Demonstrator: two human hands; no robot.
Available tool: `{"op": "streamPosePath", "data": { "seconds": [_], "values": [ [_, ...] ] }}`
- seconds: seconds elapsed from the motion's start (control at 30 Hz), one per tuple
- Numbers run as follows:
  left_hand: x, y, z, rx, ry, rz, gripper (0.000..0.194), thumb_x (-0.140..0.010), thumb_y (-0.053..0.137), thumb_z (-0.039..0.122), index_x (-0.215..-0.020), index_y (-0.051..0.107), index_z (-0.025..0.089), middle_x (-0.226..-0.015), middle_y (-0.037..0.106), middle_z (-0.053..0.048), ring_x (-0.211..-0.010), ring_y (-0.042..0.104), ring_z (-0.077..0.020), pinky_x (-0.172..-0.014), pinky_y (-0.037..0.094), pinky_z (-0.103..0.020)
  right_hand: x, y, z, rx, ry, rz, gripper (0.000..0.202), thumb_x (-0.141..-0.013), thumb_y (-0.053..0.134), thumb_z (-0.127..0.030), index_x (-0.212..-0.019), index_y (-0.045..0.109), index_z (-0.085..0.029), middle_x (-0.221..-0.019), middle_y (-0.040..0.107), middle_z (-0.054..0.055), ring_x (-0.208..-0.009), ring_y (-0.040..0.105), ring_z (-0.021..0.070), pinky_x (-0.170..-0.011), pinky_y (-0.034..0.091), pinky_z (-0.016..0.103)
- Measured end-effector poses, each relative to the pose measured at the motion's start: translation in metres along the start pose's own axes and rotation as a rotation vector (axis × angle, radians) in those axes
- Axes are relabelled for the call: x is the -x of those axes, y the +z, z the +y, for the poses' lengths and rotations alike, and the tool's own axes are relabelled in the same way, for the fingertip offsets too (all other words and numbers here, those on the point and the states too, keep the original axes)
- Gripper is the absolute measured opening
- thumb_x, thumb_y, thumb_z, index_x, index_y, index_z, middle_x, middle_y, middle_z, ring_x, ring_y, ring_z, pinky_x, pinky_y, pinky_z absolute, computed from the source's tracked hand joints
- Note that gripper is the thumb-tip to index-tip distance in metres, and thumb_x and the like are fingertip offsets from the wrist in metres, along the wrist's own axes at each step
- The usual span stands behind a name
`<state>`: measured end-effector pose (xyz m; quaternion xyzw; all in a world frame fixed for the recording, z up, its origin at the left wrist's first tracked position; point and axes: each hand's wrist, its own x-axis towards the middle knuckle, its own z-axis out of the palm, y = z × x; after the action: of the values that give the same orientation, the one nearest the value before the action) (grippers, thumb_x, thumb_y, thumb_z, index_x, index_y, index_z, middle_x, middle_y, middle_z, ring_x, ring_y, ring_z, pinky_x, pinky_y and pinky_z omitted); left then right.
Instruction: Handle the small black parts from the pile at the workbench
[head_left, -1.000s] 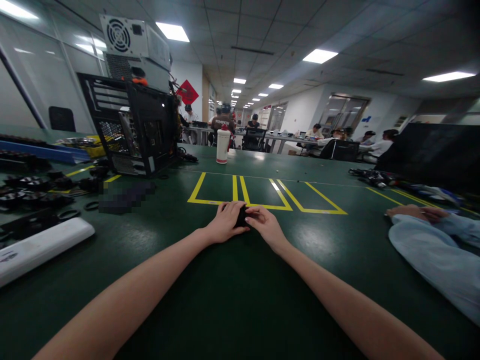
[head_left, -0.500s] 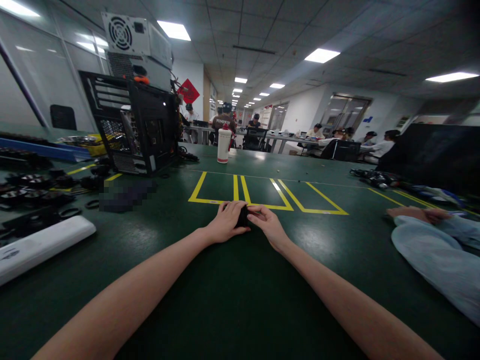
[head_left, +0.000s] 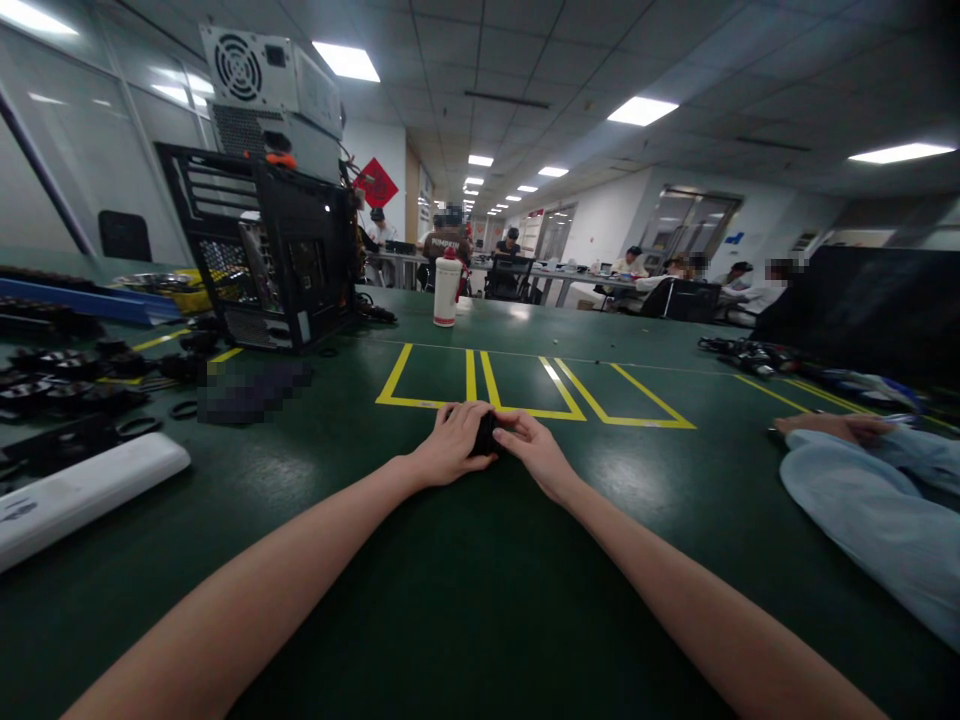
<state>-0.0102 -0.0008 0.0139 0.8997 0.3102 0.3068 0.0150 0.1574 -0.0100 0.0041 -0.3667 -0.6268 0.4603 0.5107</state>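
Note:
A small black part (head_left: 486, 434), its exact kind unclear, sits between my two hands low over the green table (head_left: 480, 580). My left hand (head_left: 452, 446) is wrapped round it from the left, fingers over the top and thumb along the near side. With thumb and fingertips bent in, my right hand (head_left: 531, 447) pinches at the part's right side. Much of the part is hidden behind my left fingers. Just beyond my hands, yellow tape outlines (head_left: 517, 410) are stuck on the tabletop.
At the left stand an open black computer case (head_left: 300, 260) with power supplies (head_left: 270, 75) on top, a white oblong case (head_left: 90, 490) and scattered black parts (head_left: 67, 375). A white bottle (head_left: 446, 290) stands farther back. A co-worker's sleeved arm (head_left: 862, 500) rests at the right.
My hands stay in nearly the same place around the black part, with only a slight shift of the fingers. The view has moved very slightly.

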Motion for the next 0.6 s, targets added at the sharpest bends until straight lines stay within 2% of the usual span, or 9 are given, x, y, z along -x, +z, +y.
{"op": "streamPosePath", "data": {
  "seconds": [0.2,0.37,0.5,0.6],
  "values": [
    [0.0004,0.0,-0.0006,-0.009,0.005,-0.004,0.058,-0.072,0.054,0.032,-0.12,0.023,0.019,-0.117,0.04,-0.01,-0.109,0.037,-0.0239,-0.094,0.022,-0.042,-0.0004,-0.0015,0.0003,0.017,0.044,-0.029,0.029,-0.069,0.059,-0.026,-0.097,0.052,-0.02,-0.102,0.056,0.004,-0.096,0.054,0.0167,-0.089,0.039,0.035],
    [0.0011,0.0008,-0.0007,-0.014,0.007,0.003,0.057,-0.073,0.053,0.031,-0.119,0.024,0.018,-0.117,0.04,-0.01,-0.108,0.038,-0.0235,-0.094,0.022,-0.042,0.0045,0.0005,-0.0037,-0.032,-0.009,-0.095,0.032,-0.064,0.063,-0.02,-0.093,0.05,-0.023,-0.103,0.053,0.001,-0.099,0.052,0.0164,-0.088,0.041,0.033],
    [0.0008,0.0022,-0.0008,-0.023,-0.003,0.011,0.058,-0.071,0.055,0.032,-0.119,0.024,0.019,-0.116,0.04,-0.01,-0.109,0.037,-0.024,-0.094,0.023,-0.042,0.0038,0.0028,-0.0038,0.011,-0.027,-0.031,0.021,-0.069,0.058,-0.026,-0.089,0.051,-0.022,-0.098,0.054,0.001,-0.092,0.055,0.0149,-0.085,0.042,0.033],
    [0.0006,0.003,-0.0011,-0.028,-0.003,0.01,0.06,-0.07,0.056,0.032,-0.119,0.024,0.018,-0.116,0.041,-0.01,-0.109,0.037,-0.024,-0.094,0.023,-0.042,0.0001,0.0021,-0.0013,0.053,-0.004,0.007,0.025,-0.07,0.057,-0.029,-0.093,0.05,-0.022,-0.097,0.055,0.002,-0.092,0.054,0.0151,-0.085,0.041,0.034]
  ]
}}
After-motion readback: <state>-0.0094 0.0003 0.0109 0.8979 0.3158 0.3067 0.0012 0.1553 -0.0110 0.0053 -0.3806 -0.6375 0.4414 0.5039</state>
